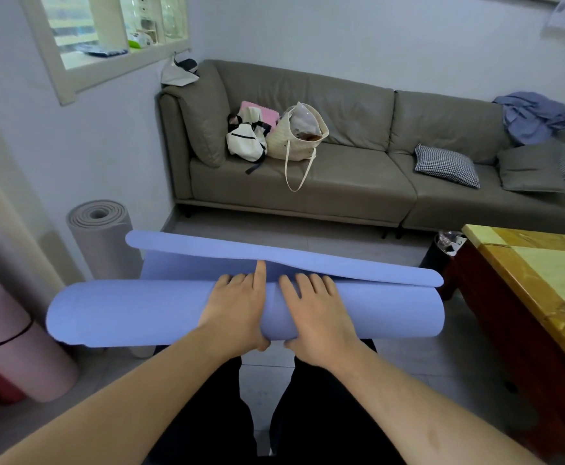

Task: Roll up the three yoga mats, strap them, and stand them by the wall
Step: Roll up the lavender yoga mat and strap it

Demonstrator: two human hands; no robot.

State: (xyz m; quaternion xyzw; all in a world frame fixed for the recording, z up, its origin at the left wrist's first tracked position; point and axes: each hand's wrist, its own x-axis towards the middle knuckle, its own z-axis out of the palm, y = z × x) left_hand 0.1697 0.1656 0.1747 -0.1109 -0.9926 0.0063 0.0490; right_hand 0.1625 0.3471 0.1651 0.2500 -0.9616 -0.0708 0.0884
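A blue yoga mat (133, 313) lies across the floor in front of me, mostly wound into a thick roll, with a short free end curling up behind it. My left hand (237, 310) and my right hand (318, 313) press side by side on the middle of the roll, fingers over the top and thumbs under the near side. A grey rolled mat (103, 236) stands upright against the left wall. A pink rolled mat (16, 350) with a thin black strap around it stands at the near left.
A grey sofa (358, 189) with bags and cushions runs along the far wall. A wooden table (536, 283) with a yellow-green top stands at the right, a dark bin (442, 253) beside its corner. My dark trouser legs are below the roll.
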